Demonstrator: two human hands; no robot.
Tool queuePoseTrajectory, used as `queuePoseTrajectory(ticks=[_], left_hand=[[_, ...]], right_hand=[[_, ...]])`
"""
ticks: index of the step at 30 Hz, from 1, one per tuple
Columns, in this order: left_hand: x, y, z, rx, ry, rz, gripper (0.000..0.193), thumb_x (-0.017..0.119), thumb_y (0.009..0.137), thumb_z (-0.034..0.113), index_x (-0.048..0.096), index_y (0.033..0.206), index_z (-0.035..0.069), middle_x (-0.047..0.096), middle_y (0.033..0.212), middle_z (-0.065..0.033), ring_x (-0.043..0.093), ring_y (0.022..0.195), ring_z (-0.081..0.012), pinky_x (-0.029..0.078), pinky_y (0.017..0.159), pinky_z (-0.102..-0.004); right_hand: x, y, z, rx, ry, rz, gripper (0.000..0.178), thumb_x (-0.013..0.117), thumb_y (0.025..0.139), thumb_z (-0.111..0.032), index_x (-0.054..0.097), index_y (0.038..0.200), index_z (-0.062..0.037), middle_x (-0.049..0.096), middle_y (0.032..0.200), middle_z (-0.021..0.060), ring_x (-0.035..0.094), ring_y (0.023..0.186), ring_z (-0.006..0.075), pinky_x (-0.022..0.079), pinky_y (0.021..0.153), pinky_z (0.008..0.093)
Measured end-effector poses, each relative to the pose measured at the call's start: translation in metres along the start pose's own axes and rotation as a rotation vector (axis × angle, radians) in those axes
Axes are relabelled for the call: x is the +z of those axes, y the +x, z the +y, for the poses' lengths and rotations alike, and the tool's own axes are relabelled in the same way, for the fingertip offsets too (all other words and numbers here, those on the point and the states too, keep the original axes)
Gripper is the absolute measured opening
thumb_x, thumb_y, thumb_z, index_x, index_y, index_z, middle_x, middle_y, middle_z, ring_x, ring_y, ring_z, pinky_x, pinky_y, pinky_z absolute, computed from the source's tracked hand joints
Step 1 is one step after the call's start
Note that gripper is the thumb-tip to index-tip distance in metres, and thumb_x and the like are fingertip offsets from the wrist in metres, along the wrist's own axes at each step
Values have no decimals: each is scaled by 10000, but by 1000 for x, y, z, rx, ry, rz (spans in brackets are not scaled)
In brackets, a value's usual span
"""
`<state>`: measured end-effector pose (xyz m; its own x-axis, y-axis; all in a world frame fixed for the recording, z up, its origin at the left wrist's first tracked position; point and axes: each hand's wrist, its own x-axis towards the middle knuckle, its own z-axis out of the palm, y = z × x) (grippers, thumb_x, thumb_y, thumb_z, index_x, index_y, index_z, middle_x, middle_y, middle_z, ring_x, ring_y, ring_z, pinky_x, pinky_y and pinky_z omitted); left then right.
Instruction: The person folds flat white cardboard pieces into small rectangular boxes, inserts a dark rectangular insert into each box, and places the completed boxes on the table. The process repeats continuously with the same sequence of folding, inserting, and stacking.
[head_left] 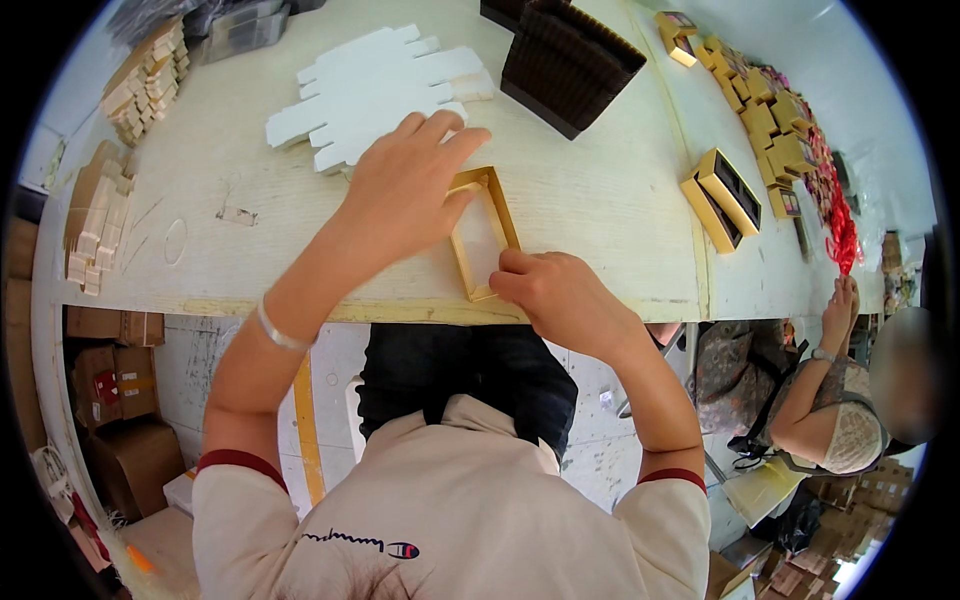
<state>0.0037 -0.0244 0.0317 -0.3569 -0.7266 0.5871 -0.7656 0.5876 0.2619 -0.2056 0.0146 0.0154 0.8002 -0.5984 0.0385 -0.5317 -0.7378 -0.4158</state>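
A shallow gold cardboard box (507,217) with a pale inside lies near the table's front edge, its long sides running away from me. My right hand (550,290) pinches its near right corner between thumb and curled fingers. Above the box's far left part is my left hand (410,175), fingers apart and bent, the thumb over the box's left side. Its fingertips reach to the near edge of a stack of flat white die-cut box blanks (375,85); whether they touch it I cannot tell.
Dark brown trays (565,65) stand stacked at the far middle. Two gold boxes with dark inserts (722,200) are to the right, before a pile of gold boxes (770,120) and red cords (840,220). Folded card pieces (98,215) line the left edge. Another person (835,400) works at the right.
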Motion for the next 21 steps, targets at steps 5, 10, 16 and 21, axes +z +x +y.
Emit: queuePoseTrajectory(ticks=[5, 10, 16, 21], left_hand=[[34, 26, -21, -73, 28, -622, 145, 651, 808, 94, 609, 942, 62, 637, 868, -99, 606, 813, -309, 480, 716, -397], [36, 30, -22, -60, -129, -647, 104, 596, 753, 2, 599, 820, 81, 641, 746, -80, 620, 756, -289, 468, 617, -397], [36, 28, -26, -158, -169, -714, 65, 609, 784, 42, 557, 820, 59, 626, 756, -103, 592, 755, -306, 443, 648, -402], [35, 12, -23, -310, -166, -631, 113, 634, 776, 78, 553, 845, 39, 627, 772, -110, 587, 756, -316, 436, 634, -397]], right_hand=[[2, 2, 0, 6, -5, -21, 68, 619, 818, -26, 560, 840, -50, 541, 835, 98, 573, 753, 309, 463, 674, 393], [1, 0, 2, 16, 52, -9, 146, 687, 801, -136, 573, 851, -59, 537, 852, 92, 562, 790, 292, 455, 702, 391], [2, -3, -8, 60, -168, 24, 216, 730, 750, -204, 599, 839, -57, 548, 935, 91, 542, 963, 291, 451, 810, 408], [6, -13, -15, -4, -405, 208, 127, 680, 755, -133, 601, 788, -40, 551, 980, 126, 486, 1152, 353, 401, 982, 457]])
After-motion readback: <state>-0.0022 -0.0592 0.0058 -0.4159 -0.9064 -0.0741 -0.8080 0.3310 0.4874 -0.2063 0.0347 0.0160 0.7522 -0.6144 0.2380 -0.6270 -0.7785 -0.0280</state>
